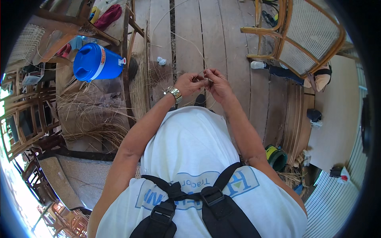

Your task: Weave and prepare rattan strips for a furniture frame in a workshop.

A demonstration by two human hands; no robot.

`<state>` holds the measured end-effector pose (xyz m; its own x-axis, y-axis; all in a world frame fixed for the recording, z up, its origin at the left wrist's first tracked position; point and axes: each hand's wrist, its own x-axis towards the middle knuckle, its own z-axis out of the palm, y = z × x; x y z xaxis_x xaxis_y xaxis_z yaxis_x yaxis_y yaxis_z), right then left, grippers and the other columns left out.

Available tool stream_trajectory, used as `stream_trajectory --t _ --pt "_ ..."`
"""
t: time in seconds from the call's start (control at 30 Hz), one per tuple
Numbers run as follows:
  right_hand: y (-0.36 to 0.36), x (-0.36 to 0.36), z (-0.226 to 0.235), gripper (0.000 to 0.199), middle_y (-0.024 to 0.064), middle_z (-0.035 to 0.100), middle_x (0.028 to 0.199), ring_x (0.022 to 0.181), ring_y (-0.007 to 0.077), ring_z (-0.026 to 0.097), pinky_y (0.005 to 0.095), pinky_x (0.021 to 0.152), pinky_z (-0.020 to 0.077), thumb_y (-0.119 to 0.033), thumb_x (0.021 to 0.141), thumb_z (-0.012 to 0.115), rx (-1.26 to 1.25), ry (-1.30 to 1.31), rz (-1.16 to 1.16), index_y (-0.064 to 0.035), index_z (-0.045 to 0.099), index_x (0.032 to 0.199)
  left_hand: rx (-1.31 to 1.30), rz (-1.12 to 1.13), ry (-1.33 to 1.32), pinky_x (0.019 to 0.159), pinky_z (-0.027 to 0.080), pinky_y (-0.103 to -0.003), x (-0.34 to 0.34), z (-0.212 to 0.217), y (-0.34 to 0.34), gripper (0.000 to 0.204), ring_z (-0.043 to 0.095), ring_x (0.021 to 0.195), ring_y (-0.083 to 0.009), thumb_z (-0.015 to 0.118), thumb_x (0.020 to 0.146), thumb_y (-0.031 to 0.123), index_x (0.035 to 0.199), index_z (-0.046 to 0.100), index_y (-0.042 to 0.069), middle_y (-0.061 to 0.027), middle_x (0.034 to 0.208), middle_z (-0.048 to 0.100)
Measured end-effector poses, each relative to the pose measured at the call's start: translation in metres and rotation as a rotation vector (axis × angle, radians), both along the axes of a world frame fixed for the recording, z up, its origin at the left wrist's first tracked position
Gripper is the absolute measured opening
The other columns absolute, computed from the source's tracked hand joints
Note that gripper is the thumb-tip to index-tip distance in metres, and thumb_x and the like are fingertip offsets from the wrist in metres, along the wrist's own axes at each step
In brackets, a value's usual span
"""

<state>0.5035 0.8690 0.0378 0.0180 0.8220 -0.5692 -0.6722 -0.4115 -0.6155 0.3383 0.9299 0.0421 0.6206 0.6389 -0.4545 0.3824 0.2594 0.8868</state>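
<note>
My left hand, with a metal watch on its wrist, is in front of my body, its thumb and fingertips pinched together. Almost touching it, my right hand is also closed in a pinch. Between the fingertips runs a thin pale rattan strand, which curves away over the floorboards ahead of me. Both hands appear to grip this strand, though the fingers partly hide it where they meet.
To the left, a blue water jug stands on a wooden table strewn with loose strands. A bundle of strands hangs by its edge. At the far right are a cane-backed chair and another person. A green bucket sits by my right elbow.
</note>
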Motion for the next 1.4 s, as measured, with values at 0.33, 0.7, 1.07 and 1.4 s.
stream_trajectory --t 0.33,0.7,1.07,1.4 --pt "-0.006 0.012 0.006 0.011 -0.0013 0.060 0.082 0.058 0.0076 0.052 0.0231 0.051 0.0414 -0.022 0.094 0.063 -0.058 0.015 -0.176 -0.0114 0.060 0.097 0.360 0.043 0.387 0.069 0.051 -0.039 -0.059 -0.035 -0.008 0.031 0.068 0.079 -0.0275 0.067 0.082 0.036 0.092 0.068 0.006 -0.0120 0.086 0.071" --pt "-0.011 0.017 0.016 0.018 -0.0035 0.054 0.077 0.057 0.0039 0.044 0.0203 0.049 0.0350 -0.024 0.093 0.064 0.049 -0.160 0.060 -0.0086 0.062 0.103 -0.101 0.355 -0.161 0.056 0.040 -0.023 0.050 -0.006 0.012 0.029 0.050 0.063 -0.0047 0.063 0.093 0.033 0.102 0.067 0.005 -0.0032 0.088 0.071" --pt "-0.158 0.167 0.032 0.014 -0.0050 0.049 0.068 0.053 0.0029 0.040 0.0200 0.046 0.0290 -0.019 0.088 0.068 -0.177 -0.354 0.065 -0.0065 0.062 0.090 -0.149 0.540 -0.250 0.040 0.029 -0.019 0.020 -0.002 0.112 0.018 0.040 0.046 -0.0021 0.074 0.086 0.025 0.091 0.067 0.009 -0.0030 0.084 0.070" --pt "-0.213 0.212 0.033 0.012 -0.0043 0.058 0.069 0.053 0.0034 0.042 0.0203 0.048 0.0308 -0.017 0.085 0.072 -0.215 -0.366 0.128 -0.0084 0.064 0.082 -0.119 0.638 -0.328 0.038 0.030 -0.020 0.014 0.020 0.131 0.024 0.041 0.043 -0.0033 0.078 0.081 0.021 0.094 0.067 0.005 -0.0082 0.084 0.072"
